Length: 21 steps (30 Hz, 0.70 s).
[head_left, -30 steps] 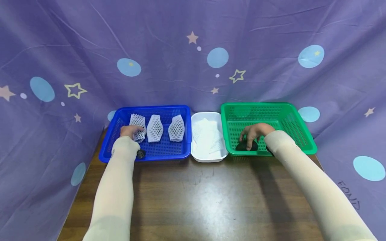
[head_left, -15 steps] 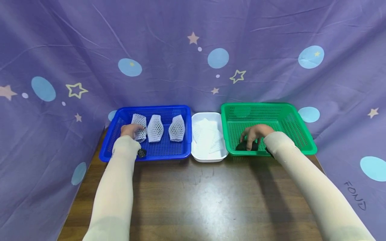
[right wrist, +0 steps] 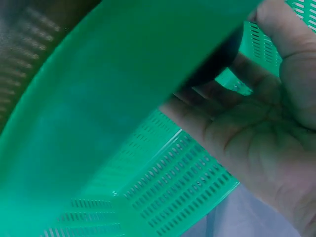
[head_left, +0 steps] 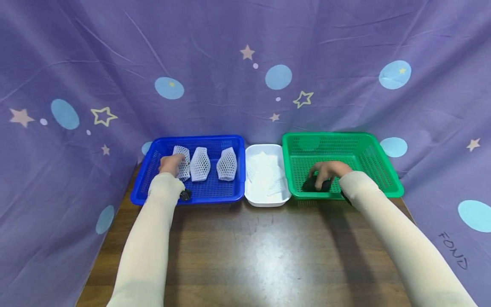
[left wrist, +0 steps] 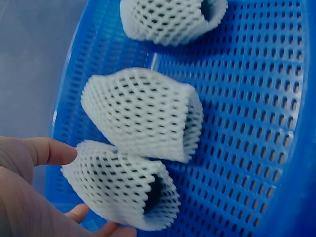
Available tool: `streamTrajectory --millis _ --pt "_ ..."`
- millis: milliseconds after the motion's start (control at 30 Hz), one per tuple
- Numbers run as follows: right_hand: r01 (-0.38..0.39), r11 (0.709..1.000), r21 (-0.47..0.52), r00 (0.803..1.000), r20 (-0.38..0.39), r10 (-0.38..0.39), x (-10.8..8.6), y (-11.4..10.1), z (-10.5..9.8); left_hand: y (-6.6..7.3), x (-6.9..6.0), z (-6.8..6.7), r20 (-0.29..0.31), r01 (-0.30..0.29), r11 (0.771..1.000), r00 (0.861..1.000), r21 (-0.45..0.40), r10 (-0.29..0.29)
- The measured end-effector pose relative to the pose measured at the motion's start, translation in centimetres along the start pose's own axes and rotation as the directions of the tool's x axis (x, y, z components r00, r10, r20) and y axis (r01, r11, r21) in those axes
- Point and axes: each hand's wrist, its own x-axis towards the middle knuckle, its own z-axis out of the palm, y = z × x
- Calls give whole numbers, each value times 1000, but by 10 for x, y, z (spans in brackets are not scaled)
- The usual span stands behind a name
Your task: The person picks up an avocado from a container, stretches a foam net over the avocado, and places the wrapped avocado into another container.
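Note:
In the left wrist view, my left hand (left wrist: 34,187) holds a white foam net sleeve (left wrist: 118,185), thumb on one side and fingers on the other. Something dark shows inside its open end. This sleeve lies in the blue basket (head_left: 209,199), against a second foam net sleeve (head_left: 200,164); a third foam net sleeve (head_left: 227,164) lies apart to the right. My right hand (head_left: 330,171) reaches into the green basket (head_left: 383,170) and grips a dark oval object (head_left: 316,184) near the front wall. The basket rim partly hides that object in the right wrist view.
Between the baskets stands a white tray (head_left: 268,203) with several flat white foam nets (head_left: 264,172). All three containers sit at the back of a brown wooden table (head_left: 245,256). A purple patterned curtain (head_left: 230,64) hangs behind and at both sides.
My left hand and its foam net sleeve have shifted slightly right, closer to the neighbouring sleeve. My right hand stays on the dark oval object. The head view has turned a little.

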Motion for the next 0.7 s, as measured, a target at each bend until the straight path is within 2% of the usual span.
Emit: streamTrajectory --millis 200,267,367,433,467,567,700 --pt "33 999 9 995 -90 -32 -2 9 2 9 -12 0 -16 23 998 1000 -50 -24" --pt "50 999 11 991 -121 -48 -4 14 2 10 -14 1 -49 15 997 999 -79 -19" --pt "80 997 25 980 -187 -74 -7 21 4 13 -18 7 -120 -35 992 993 -122 20" --pt "107 993 41 968 -235 -94 -10 26 5 16 -22 15 -178 -82 987 982 -139 57" --pt "123 991 47 960 -259 -107 -12 28 6 18 -25 18 -185 -105 984 980 -141 78" --pt "173 982 73 938 -315 -142 -19 31 8 22 -38 29 -160 -169 979 976 -118 149" --pt "244 964 101 901 -392 -187 -31 30 11 29 -60 41 -47 -232 966 972 -115 228"
